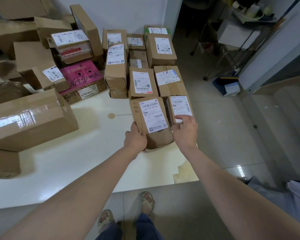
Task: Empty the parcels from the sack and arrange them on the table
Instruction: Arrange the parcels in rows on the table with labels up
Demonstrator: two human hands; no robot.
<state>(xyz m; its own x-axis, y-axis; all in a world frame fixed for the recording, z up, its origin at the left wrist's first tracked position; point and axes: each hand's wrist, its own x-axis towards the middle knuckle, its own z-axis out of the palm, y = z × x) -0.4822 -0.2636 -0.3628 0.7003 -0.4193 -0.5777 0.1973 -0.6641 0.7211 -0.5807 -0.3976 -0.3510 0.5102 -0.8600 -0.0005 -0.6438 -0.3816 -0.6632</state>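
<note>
A brown paper-wrapped parcel point(152, 122) with a white label lies on the white table point(87, 153) at the near end of a row of parcels. My left hand point(136, 138) grips its left near edge. My right hand point(185, 131) has its fingers spread, touching the gap between this parcel and a smaller labelled parcel point(179, 108) to its right. Behind them stand several more brown parcels in neat rows point(143, 82). At the lower right edge a white and grey cloth thing point(298, 191) lies on the floor; whether it is the sack I cannot tell.
Large cardboard boxes point(29, 122) and a pink box point(81, 75) crowd the table's left side. The table's right edge point(196, 142) drops to tiled floor. A metal trolley point(235, 40) and a blue bin point(227, 85) stand at the right. My feet point(128, 210) are below the table's near edge.
</note>
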